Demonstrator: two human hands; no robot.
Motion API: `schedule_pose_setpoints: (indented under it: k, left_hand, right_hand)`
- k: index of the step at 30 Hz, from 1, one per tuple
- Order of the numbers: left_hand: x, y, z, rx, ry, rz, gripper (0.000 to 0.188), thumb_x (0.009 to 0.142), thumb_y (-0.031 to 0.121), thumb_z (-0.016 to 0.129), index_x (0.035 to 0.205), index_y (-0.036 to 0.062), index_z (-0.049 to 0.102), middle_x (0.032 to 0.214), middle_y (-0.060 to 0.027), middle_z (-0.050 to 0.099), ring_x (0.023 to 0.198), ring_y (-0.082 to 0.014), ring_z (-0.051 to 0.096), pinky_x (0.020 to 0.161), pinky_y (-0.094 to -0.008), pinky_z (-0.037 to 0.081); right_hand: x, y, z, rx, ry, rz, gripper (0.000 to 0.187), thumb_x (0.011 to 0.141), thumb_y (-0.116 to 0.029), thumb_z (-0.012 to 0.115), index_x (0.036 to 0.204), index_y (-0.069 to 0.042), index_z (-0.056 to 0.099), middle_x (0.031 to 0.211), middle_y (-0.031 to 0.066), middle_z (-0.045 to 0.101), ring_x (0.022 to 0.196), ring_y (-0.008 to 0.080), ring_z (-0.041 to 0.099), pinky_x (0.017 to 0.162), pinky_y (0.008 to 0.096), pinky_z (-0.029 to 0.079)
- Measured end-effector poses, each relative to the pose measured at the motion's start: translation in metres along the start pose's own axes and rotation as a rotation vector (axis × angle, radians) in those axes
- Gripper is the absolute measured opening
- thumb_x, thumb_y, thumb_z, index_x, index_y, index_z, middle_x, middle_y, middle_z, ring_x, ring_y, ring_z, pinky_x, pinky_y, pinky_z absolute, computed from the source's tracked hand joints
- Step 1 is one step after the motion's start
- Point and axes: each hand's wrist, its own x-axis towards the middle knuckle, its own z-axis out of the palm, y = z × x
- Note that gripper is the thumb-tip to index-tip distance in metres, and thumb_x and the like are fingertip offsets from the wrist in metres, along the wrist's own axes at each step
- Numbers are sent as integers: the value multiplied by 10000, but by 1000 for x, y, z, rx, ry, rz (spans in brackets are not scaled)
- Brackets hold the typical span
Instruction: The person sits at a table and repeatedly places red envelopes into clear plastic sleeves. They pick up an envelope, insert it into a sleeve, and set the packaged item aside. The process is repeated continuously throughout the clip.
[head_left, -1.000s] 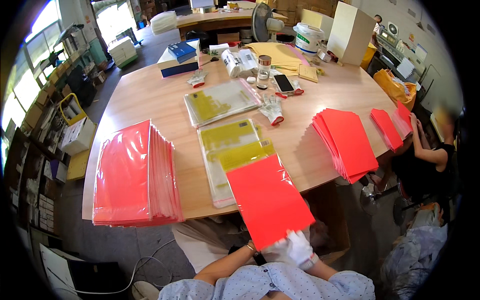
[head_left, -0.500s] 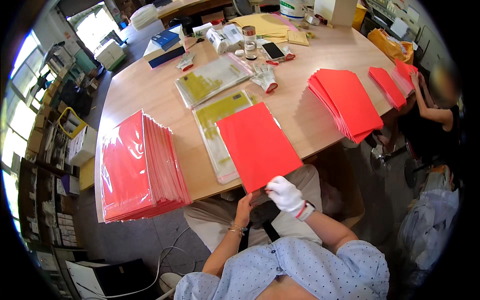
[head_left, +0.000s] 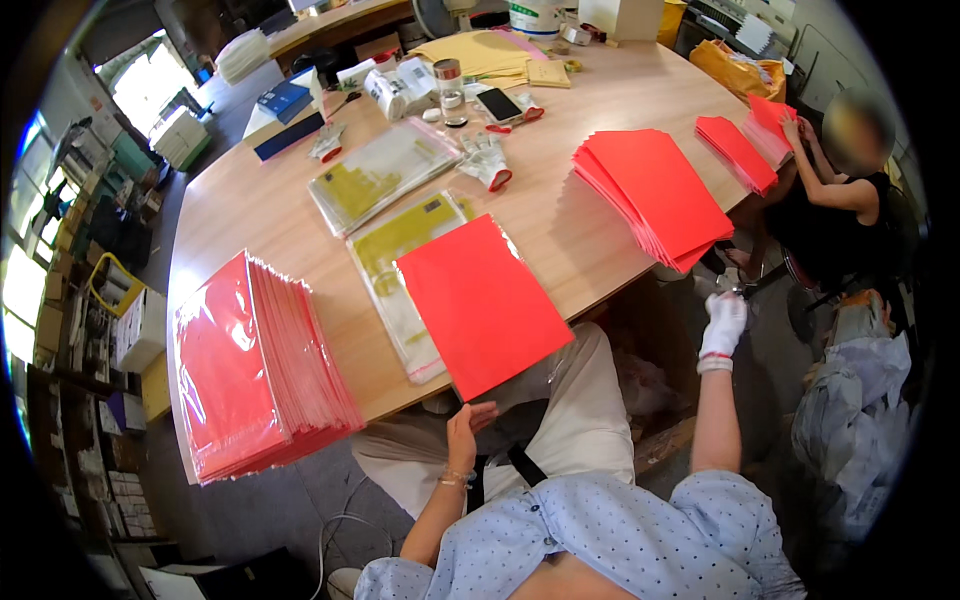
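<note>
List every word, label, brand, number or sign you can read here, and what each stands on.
None reads clearly in this view.
White bucket: print too small and blurred.
Blue book: cover marks too small.
White wrapped packs: dark marks, blurred.
Nearer clear bags: small dark patch, unreadable.
Red sheet: no print seen.

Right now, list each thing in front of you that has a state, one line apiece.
Left hand: bare, fingers extended, by the sheet's near corner
Right hand: gloved, away from the sheet
Front red sheet: flat, overhanging the table edge
Left red stack: sleeved in clear plastic
Right red stack: fanned unevenly
Phone: face up, screen dark
Clear jar: upright
Blue book: closed
</note>
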Motion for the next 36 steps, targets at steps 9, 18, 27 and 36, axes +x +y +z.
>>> schedule_pose_setpoints:
  k: [9, 18, 27, 36]
  left_hand:
    - [-3, 25, -13, 1363, 348, 922, 321, 712, 99, 729, 1013, 75, 620, 1176, -149, 473, 998, -308, 500, 875, -406, 399]
    - [24, 55, -13, 1109, 45, 657, 152, 826, 163, 655, 781, 28, 603, 698, -109, 610, 614, -231, 600, 545, -305, 468]
    - [18, 40, -4, 205, 195, -41, 233, 941, 261, 503, 922, 34, 548, 701, -35, 590, 551, -89, 555, 440, -208, 414]
    - [-83, 186, -10, 770, 250, 512, 220, 944, 161, 473, 1109, 18, 500, 697, -30, 553, 539, -80, 532, 452, -220, 451]
  right_hand:
    - [-96, -124, 79, -55, -712, -441, 453, 741, -118, 658, 1167, -77, 510, 1011, 125, 572, 837, 327, 592, 734, 391, 487]
    - [-61, -176, 122, 36, -1110, -431, 142, 781, -193, 572, 801, -66, 632, 737, 129, 605, 729, 313, 600, 631, 392, 476]
    - [-108, -169, 138, 324, -808, 319, 158, 843, -144, 563, 922, -11, 536, 657, 129, 606, 611, 224, 612, 575, 333, 476]
    - [-152, -271, 134, 814, -1257, 292, 360, 838, 15, 461, 1191, 21, 527, 1032, 59, 592, 958, 125, 555, 827, 244, 454]
